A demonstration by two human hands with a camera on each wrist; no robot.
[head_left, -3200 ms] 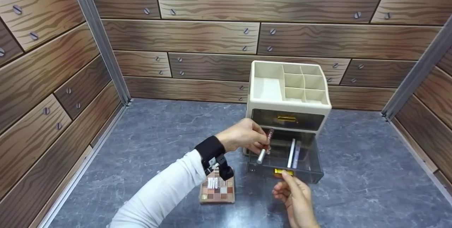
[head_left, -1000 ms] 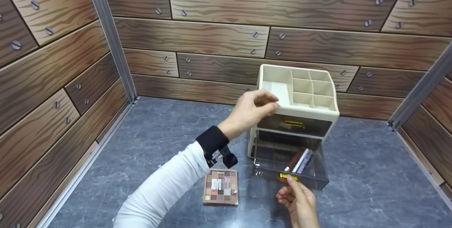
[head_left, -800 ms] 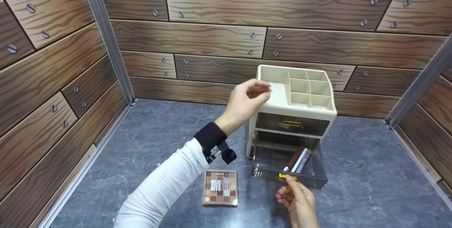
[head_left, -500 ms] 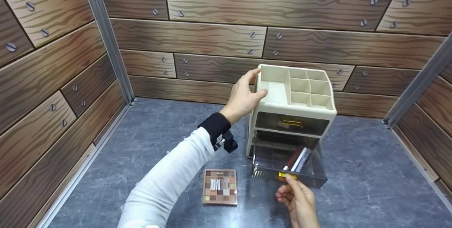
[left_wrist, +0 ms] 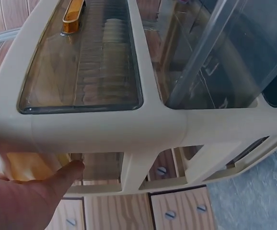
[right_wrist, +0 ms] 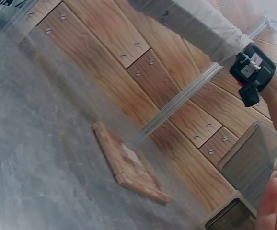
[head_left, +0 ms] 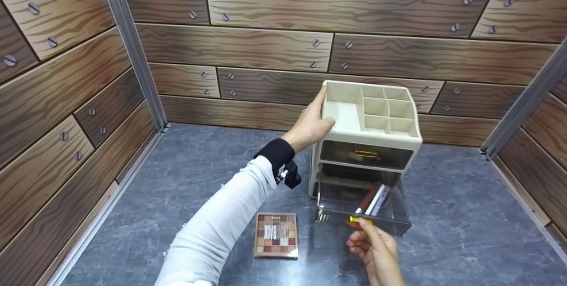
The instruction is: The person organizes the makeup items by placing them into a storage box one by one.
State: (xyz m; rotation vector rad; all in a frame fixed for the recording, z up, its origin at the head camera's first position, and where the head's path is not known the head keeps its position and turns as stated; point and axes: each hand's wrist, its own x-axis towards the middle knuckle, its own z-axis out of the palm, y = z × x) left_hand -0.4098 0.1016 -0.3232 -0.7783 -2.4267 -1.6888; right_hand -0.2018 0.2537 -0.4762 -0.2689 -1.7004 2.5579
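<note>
A cream makeup organizer (head_left: pixel 367 134) stands right of centre, its clear lower drawer (head_left: pixel 390 224) pulled out. Inside the drawer lie a dark red tube with a silvery end (head_left: pixel 366 199), a slim white tube (head_left: pixel 374 201) and a lilac one, side by side. My left hand (head_left: pixel 310 125) grips the organizer's upper left side, thumb over the top edge and fingers along the outside. In the left wrist view a fingertip (left_wrist: pixel 76 166) presses by the side opening. My right hand (head_left: pixel 376 248) pinches the drawer's gold handle (head_left: pixel 354 219), fingers curled beneath the thumb.
An eyeshadow palette (head_left: pixel 276 235) lies flat on the grey marbled tabletop (head_left: pixel 212 175), left of the drawer. The upper drawer (head_left: pixel 365 155) is closed. Wood-patterned walls (head_left: pixel 266 47) enclose the back and sides.
My left hand has let go of the dark red tube, now in the drawer, then risen and taken hold of the organizer's upper left side. The right hand stays at the handle.
</note>
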